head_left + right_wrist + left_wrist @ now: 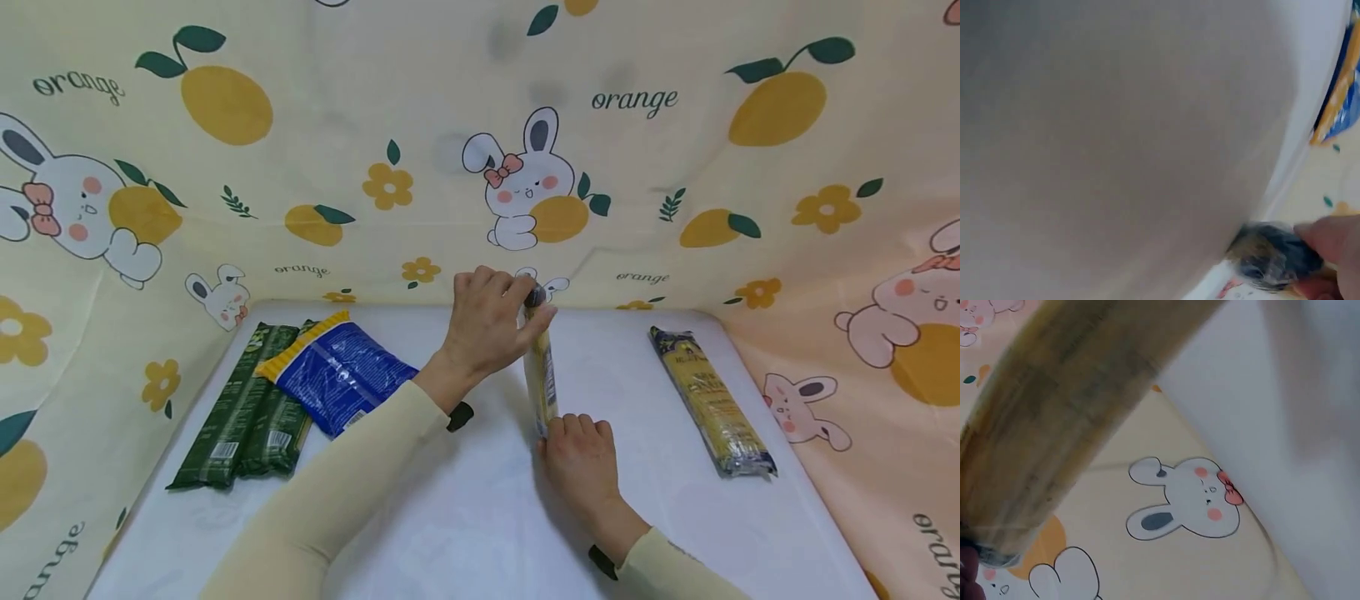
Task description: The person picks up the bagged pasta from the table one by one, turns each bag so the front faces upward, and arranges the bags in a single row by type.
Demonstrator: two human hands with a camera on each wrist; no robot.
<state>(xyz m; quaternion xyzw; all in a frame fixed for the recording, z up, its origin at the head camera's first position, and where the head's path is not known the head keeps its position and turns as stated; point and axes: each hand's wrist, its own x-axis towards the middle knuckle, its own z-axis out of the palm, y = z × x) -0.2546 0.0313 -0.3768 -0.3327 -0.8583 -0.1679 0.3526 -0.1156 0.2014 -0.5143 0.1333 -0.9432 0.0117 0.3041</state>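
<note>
A long, slim yellow packet of what looks like dry noodles or pasta (542,367) is held edge-on over the middle of the table, running away from me. My left hand (491,321) grips its far, dark end between thumb and fingers. The near end is pinched by my right hand (583,462), closer to me. In the left wrist view the packet (1066,419) fills the upper left, with a fingertip (969,575) at its end. The right wrist view shows fingers (1332,240) on the crinkled dark wrapper end (1272,256).
A matching yellow packet (712,400) lies at the right. Two dark green packets (232,408) lie side by side at the left, and a blue bag with a yellow edge (341,371) overlaps one. A patterned cloth (420,100) surrounds the white table (465,533).
</note>
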